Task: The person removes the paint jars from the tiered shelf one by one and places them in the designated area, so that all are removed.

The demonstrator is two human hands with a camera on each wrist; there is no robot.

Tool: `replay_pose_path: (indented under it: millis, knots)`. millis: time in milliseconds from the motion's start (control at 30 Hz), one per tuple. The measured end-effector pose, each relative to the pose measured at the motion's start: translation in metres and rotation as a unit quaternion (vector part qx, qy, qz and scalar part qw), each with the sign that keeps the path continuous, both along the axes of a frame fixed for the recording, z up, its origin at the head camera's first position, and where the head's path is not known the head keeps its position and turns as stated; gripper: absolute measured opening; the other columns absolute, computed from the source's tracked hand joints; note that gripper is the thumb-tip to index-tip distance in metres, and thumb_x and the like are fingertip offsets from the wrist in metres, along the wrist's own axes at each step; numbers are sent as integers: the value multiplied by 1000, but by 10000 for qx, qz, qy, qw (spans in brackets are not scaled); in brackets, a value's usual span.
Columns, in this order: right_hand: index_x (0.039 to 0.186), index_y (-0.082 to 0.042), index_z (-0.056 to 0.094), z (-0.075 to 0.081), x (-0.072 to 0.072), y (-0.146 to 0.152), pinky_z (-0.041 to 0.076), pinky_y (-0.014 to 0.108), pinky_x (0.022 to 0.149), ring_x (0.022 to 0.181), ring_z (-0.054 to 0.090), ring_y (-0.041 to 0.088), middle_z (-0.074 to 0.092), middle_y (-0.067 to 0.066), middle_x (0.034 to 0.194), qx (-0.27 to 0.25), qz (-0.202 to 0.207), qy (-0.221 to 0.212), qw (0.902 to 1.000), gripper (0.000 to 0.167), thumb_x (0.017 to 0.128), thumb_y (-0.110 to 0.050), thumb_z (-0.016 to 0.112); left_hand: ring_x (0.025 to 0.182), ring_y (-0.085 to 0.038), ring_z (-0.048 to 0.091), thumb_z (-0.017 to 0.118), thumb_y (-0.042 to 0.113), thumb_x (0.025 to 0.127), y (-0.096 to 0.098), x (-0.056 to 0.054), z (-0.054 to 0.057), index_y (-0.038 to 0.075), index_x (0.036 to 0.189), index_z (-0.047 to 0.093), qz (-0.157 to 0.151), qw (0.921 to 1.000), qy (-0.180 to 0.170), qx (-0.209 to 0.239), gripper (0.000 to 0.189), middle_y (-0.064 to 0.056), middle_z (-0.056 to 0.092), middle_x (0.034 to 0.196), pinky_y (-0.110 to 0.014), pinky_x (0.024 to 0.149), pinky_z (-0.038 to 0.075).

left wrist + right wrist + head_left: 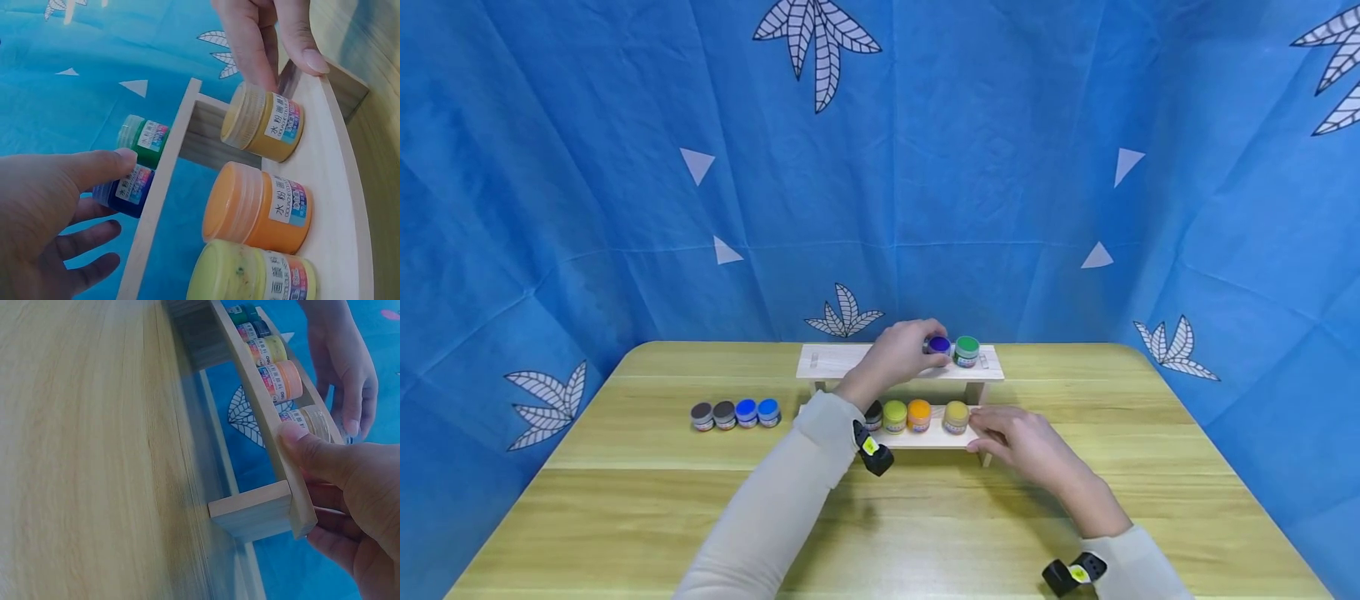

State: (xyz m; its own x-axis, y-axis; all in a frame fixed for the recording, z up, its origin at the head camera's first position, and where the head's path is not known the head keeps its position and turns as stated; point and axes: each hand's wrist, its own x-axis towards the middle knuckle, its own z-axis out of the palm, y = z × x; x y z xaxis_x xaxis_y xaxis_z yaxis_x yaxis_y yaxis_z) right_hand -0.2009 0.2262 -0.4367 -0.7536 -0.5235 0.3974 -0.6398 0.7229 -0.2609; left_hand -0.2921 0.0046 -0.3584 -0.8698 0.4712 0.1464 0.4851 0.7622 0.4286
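Observation:
My left hand [895,354] pinches a small dark violet-blue paint jar [128,190] between thumb and fingers on the upper shelf [829,363] of a light wooden two-tier rack. To its right, close beside it, stands a green paint jar [967,351]. On the lower shelf [334,169] stand an ochre-yellow jar [269,122], an orange jar [262,209], a lime jar [894,416] and, partly behind my left wrist, a dark jar [874,415]. My right hand [1022,440] grips the lower shelf's right end, its thumb on the board near the ochre-yellow jar.
Left of the rack, several jars stand in a row on the wooden table: a brown jar [702,416], a dark jar [725,414] and two blue jars [747,412]. A blue curtain [925,167] with leaf prints hangs behind the table.

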Motion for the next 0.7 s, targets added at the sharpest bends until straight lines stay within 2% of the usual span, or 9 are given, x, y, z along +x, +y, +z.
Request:
replay_pose_path:
  millis: [200, 467, 700]
  knots:
    - [115, -8, 73, 1, 0, -1, 52, 44, 91, 108, 65, 28, 71, 7, 113, 28, -51, -176, 9998, 40, 83, -32, 78, 104, -16, 60, 72, 36, 90, -13, 3, 4, 16, 124, 64, -28, 9999, 83, 59, 40, 0, 67, 117, -31, 91, 49]
    - [114, -8, 73, 0, 0, -1, 53, 45, 90, 107, 66, 28, 71, 6, 112, 37, -15, -112, 9999, 39, 83, -33, 77, 109, -17, 59, 71, 34, 91, -36, 12, 11, 16, 125, 64, 137, 9995, 116, 246, 39, 0, 66, 117, -35, 95, 47]
    - [114, -8, 73, 0, -1, -1, 53, 45, 90, 107, 66, 28, 71, 7, 112, 11, -2, -68, 10000, 40, 83, -33, 77, 114, -19, 58, 71, 32, 91, -59, 18, 13, 15, 126, 65, 226, 9984, 309, 423, 39, -1, 64, 122, -36, 98, 47]
